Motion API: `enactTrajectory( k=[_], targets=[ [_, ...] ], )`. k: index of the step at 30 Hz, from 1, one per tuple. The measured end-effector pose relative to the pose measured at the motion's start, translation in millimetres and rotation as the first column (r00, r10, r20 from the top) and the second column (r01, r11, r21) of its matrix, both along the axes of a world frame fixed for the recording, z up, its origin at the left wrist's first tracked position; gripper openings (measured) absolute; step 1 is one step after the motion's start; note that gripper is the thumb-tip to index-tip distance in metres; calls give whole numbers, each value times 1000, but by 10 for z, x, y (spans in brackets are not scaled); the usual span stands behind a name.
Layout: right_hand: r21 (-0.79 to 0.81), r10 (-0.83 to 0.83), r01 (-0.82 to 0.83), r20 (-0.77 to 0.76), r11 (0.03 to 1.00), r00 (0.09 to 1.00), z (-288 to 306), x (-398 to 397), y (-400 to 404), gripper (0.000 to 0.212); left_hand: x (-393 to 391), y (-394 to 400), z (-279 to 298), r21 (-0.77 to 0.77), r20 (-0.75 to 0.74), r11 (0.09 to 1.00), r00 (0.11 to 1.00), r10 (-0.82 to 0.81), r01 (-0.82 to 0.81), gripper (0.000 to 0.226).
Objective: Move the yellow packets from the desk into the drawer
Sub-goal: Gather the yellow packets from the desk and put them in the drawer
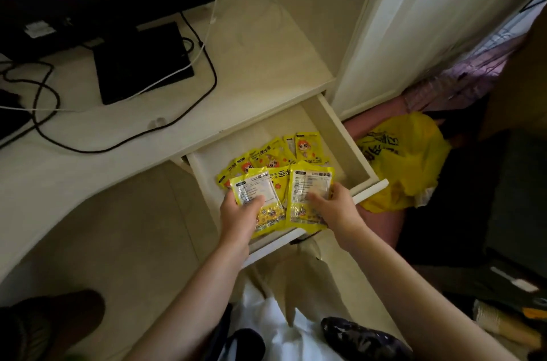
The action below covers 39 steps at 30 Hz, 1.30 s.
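Yellow packets over the open drawer [352, 135] — left hand [236, 212] grips one packet [254, 198], right hand [334, 206] another [309, 192]; best laid flat beside the far packets [278, 153].

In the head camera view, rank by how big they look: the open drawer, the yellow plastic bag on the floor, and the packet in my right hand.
1. Open drawer
2. Yellow plastic bag, partly hidden behind the drawer
3. Packet in the right hand

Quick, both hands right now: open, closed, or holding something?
Left hand: grips a yellow packet over the drawer.
Right hand: grips another yellow packet beside it.
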State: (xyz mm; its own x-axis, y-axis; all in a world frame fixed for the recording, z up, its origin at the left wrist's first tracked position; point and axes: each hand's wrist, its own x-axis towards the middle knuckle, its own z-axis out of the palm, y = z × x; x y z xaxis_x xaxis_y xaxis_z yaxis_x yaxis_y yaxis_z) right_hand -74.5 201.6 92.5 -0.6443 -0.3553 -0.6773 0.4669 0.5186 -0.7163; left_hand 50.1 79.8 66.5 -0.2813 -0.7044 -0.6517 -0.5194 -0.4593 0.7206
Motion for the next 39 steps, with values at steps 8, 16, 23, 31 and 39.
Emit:
enactTrajectory(
  k=[8,16,23,31,39],
  targets=[
    [61,220,-223,43,973,974,-144,-611,-120,20,-382,224,-156,49,3,963,964,265,-265,30],
    [123,455,-460,72,879,888,-526,-765,-577,31,-393,-22,-485,88,51,924,928,369,-372,33],
    [210,574,-576,77,790,815,-1003,-767,-1195,33,-341,-526,-1021,62,131,910,907,400,-410,29],
    [250,641,-623,15,741,768,-1408,-881,-1933,35,-532,-1216,-1399,-78,153,926,913,377,-369,28],
    [346,739,-688,-21,637,674,-1596,-964,-2132,54,-582,-1397,-1525,-136,253,964,933,257,-229,27]
  ],
)
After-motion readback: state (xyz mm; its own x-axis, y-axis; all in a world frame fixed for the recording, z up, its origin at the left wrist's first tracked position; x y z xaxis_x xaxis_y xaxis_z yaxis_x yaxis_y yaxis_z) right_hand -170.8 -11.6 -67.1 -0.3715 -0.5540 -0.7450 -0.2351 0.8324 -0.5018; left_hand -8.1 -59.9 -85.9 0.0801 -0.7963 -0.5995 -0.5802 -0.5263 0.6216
